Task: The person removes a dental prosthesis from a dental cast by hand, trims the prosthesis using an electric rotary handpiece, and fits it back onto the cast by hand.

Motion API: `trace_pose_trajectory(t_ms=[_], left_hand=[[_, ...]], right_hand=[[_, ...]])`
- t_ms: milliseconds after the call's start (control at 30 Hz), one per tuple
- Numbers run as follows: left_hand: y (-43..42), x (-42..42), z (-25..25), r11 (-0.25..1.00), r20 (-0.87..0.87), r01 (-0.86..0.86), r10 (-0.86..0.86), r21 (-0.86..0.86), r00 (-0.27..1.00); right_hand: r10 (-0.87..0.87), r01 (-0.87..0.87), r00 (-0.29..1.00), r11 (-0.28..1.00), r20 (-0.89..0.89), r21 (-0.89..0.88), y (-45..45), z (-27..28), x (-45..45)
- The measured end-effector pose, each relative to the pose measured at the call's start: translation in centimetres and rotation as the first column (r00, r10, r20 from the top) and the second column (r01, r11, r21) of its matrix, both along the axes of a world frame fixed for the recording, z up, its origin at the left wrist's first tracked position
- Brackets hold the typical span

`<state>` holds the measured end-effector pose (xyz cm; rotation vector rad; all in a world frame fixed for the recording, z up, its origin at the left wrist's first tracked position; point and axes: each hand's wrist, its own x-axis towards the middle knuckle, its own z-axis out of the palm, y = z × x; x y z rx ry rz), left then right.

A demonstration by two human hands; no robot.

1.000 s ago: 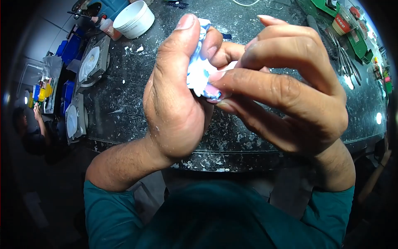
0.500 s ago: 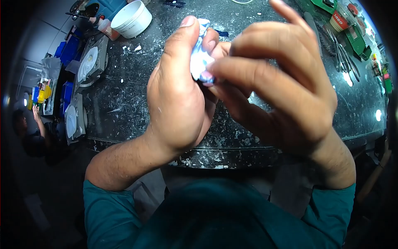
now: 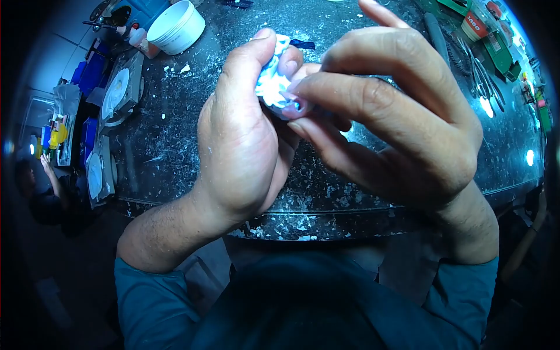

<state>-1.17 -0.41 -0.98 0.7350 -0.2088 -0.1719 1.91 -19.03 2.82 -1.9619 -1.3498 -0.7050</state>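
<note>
A small lumpy white-and-blue piece [image 3: 272,84] with a pinkish-purple lower edge glares brightly, so its exact kind is unclear. My left hand [image 3: 238,131] is closed around it, thumb along its left side and fingers behind. At the lower right edge of the piece, the index finger and thumb of my right hand [image 3: 402,108] pinch inward, while its other fingers are bent and raised. Both hands are above the front part of a dark worktop [image 3: 163,140] speckled with white bits. Behind the piece lies a small dark blue object [image 3: 302,44].
A white tub [image 3: 178,29] stands at the back left, near blue bins [image 3: 96,70] and a grey device with a white disc [image 3: 116,96]. Scissor-like metal tools [image 3: 487,84] and a red-and-white cup [image 3: 477,26] are at the right. Another person's hand [image 3: 46,166] shows far left.
Both hands and the piece have shifted slightly left in view. The piece is turned a little, showing more of its lower edge, and my right fingertips have closed in there.
</note>
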Motion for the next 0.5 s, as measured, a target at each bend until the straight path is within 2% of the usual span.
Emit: trace_pose_trajectory(t_ms=[67, 167, 233, 267, 333, 400, 500], left_hand=[[1.0, 0.8, -0.9, 0.995, 0.133, 0.091, -0.094, 0.033, 0.987], [0.4, 0.6, -0.8, 0.99, 0.141, -0.028, 0.008, 0.139, 0.99], [0.1, 0.2, 0.1, 0.991, 0.056, -0.07, 0.063, 0.117, 0.996], [0.2, 0.3, 0.4, 0.999, -0.006, -0.045, 0.045, 0.026, 0.999], [0.2, 0.3, 0.4, 0.999, -0.039, -0.032, 0.031, -0.027, 0.999], [0.3, 0.3, 0.1, 0.997, 0.024, -0.061, 0.059, 0.055, 0.998], [0.2, 0.1, -0.1, 0.995, 0.039, -0.097, 0.098, -0.013, 0.994]], right_hand=[[-0.011, 0.011, 1.0, 1.0, 0.009, 0.013, -0.7, 0.3, -0.2], [-0.022, 0.022, 1.0, 1.0, 0.015, 0.009, -1.3, 0.5, -0.4], [-0.019, 0.02, 1.0, 1.0, 0.017, -0.022, -1.4, 0.5, 0.0], [-0.016, 0.016, 1.0, 0.999, 0.014, -0.033, -1.2, 0.5, 0.0], [-0.011, 0.012, 1.0, 0.999, 0.017, -0.053, -0.9, 0.3, 0.1], [-0.003, 0.004, 1.0, 0.998, 0.018, -0.063, -0.7, 0.2, 0.1], [0.001, 0.0, 1.0, 0.997, 0.02, -0.073, -0.5, 0.2, 0.1]])
